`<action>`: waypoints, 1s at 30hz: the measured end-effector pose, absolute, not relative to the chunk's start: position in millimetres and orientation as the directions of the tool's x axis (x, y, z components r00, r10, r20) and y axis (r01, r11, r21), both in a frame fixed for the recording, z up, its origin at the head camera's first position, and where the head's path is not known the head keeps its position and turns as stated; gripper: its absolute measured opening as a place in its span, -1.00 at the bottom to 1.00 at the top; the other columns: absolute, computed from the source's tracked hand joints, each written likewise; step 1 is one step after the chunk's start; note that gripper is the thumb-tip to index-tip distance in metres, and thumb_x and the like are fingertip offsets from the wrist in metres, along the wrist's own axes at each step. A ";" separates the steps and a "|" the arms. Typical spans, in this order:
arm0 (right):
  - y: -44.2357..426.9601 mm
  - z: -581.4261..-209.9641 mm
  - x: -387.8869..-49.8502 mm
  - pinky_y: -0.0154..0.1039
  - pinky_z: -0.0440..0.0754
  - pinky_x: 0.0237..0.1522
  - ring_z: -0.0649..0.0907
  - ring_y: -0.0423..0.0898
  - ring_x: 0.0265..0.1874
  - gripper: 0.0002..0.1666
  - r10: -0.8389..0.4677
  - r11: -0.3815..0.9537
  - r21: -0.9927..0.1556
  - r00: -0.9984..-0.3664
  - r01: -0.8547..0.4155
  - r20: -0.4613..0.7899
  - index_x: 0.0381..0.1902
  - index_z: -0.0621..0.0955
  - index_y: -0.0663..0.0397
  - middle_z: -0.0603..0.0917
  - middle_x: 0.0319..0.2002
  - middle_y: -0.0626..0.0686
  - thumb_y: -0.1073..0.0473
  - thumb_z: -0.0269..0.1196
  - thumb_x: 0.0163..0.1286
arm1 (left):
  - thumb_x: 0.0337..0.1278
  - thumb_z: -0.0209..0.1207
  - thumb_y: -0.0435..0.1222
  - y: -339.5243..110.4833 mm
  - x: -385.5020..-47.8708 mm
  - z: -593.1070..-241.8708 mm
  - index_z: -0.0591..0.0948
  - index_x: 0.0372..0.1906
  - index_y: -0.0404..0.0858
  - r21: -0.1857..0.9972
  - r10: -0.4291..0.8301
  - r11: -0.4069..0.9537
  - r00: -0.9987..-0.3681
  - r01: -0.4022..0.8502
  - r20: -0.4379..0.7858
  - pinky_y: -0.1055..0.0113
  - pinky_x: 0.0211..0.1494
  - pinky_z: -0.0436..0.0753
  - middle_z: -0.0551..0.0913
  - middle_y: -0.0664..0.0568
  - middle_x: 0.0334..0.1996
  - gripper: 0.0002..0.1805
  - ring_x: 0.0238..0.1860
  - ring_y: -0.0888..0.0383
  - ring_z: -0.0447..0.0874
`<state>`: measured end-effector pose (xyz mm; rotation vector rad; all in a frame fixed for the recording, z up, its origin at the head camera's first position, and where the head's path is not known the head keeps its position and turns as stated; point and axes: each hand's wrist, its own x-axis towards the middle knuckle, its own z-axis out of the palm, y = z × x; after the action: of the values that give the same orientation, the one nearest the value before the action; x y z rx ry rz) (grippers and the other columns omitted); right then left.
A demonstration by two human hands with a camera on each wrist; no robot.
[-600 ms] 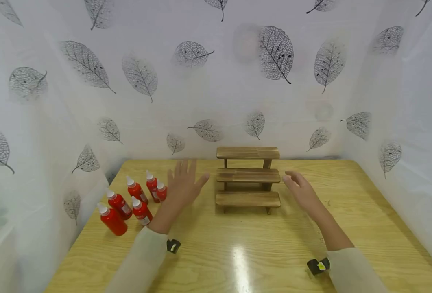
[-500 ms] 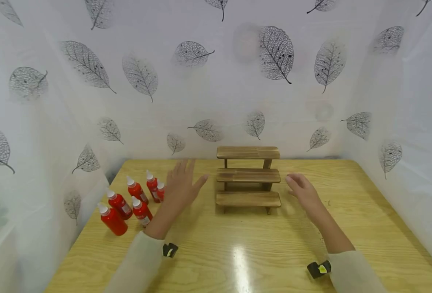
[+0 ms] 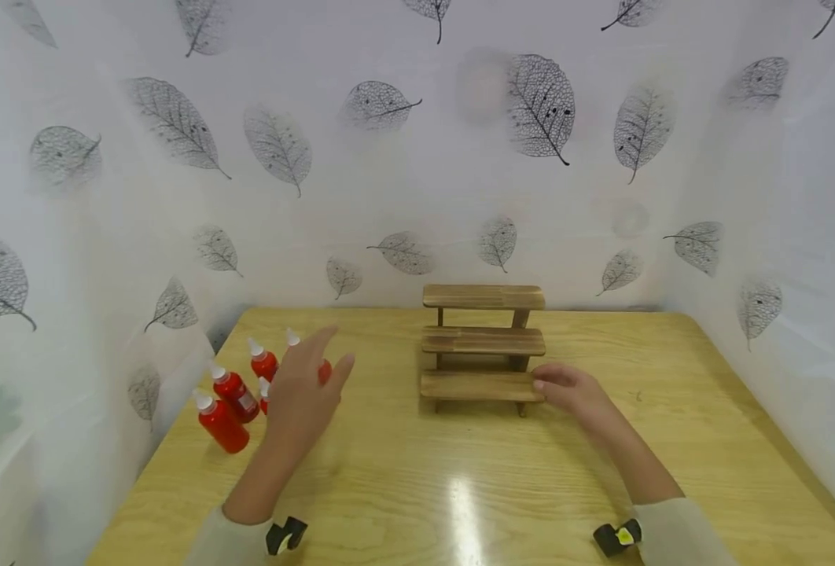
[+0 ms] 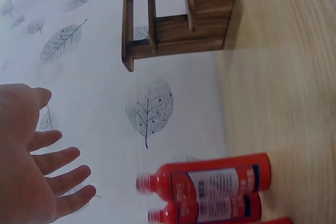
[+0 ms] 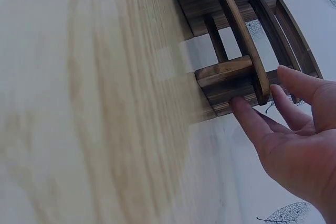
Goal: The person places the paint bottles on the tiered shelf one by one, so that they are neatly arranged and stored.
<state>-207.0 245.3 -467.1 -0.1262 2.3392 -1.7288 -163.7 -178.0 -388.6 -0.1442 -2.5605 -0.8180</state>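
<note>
Over the group of red squeeze bottles (image 3: 223, 423) on the left hovers my left hand (image 3: 300, 393), fingers spread and holding nothing. It covers some of the bottles in the head view. In the left wrist view, that hand (image 4: 26, 166) is apart from the red bottles (image 4: 223, 178), which have white labels. A three-tier wooden step stand (image 3: 483, 341) stands upright with bare tiers. My right hand (image 3: 579, 395) is at the right end of its lowest tier. In the right wrist view, its loosely bent fingers (image 5: 252, 121) reach the stand's (image 5: 239, 24) end; contact is hard to confirm.
Under everything is a light wood-grain table (image 3: 403, 487). A whitish curtain (image 3: 417, 173) printed with dark leaves hangs behind the table and along both sides. The stand is close to the table's back edge, the bottles near its left edge.
My left hand has moved left and nearer to me, over the bottles. My right hand has come down from beside the middle tier to the lowest tier's end. The head view has shifted slightly.
</note>
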 end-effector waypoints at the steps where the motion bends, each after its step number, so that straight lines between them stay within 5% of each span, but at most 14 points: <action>1: 245.1 -468.0 -206.6 -0.10 0.50 0.27 0.54 0.07 0.25 -0.35 -0.206 0.303 -0.950 -0.968 0.072 -0.139 0.35 0.47 0.21 0.50 0.34 0.24 -0.06 0.26 0.46 | 0.43 0.08 0.11 -180.7 -159.9 -388.7 0.46 0.39 -0.06 0.529 -0.049 0.818 -0.890 0.225 0.454 -0.19 0.22 0.55 0.54 -0.03 0.33 -0.43 0.26 -0.09 0.51; 7: 241.9 -469.9 -204.3 0.10 0.37 0.42 0.46 0.13 0.36 -0.34 -0.215 0.311 -0.945 -0.961 0.102 -0.175 0.36 0.48 0.15 0.45 0.41 0.23 -0.05 0.29 0.43 | 0.41 0.18 -0.01 -198.8 -139.6 -393.3 0.52 0.33 -0.13 0.544 -0.114 0.808 -0.845 0.228 0.523 -0.13 0.13 0.61 0.58 -0.03 0.26 -0.49 0.15 -0.06 0.53; 17: 239.8 -468.9 -203.7 0.22 0.25 0.49 0.30 0.26 0.48 -0.31 -0.219 0.270 -0.957 -0.961 0.110 -0.172 0.40 0.43 0.22 0.35 0.47 0.29 -0.01 0.28 0.45 | 0.25 0.33 -0.32 -228.0 -122.8 -411.4 0.56 0.28 -0.22 0.612 -0.248 0.755 -0.760 0.237 0.600 -0.06 0.17 0.50 0.56 -0.12 0.28 -0.51 0.27 -0.10 0.46; 24: 239.1 -471.5 -203.4 0.24 0.25 0.48 0.30 0.28 0.47 -0.33 -0.223 0.271 -0.958 -0.961 0.098 -0.162 0.39 0.44 0.22 0.36 0.46 0.29 0.00 0.28 0.45 | 0.43 0.16 -0.10 -236.2 -114.4 -418.2 0.42 0.42 -0.21 0.770 -0.357 0.636 -0.868 0.046 0.346 -0.02 0.19 0.44 0.49 -0.14 0.14 -0.43 0.12 -0.01 0.39; 30: 237.4 -472.2 -203.8 0.22 0.30 0.46 0.38 0.26 0.42 -0.33 -0.225 0.274 -0.957 -0.962 0.091 -0.156 0.39 0.43 0.22 0.38 0.45 0.28 0.00 0.27 0.46 | 0.45 0.08 0.07 -245.6 -116.9 -427.7 0.31 0.51 -0.17 0.839 -0.372 0.540 -0.911 -0.059 0.176 -0.24 0.35 0.44 0.40 -0.19 0.39 -0.31 0.33 -0.17 0.41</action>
<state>-203.8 237.4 -472.2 -0.1238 2.2847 -1.7447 -116.9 -245.6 -427.7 0.3556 -2.4476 -1.3154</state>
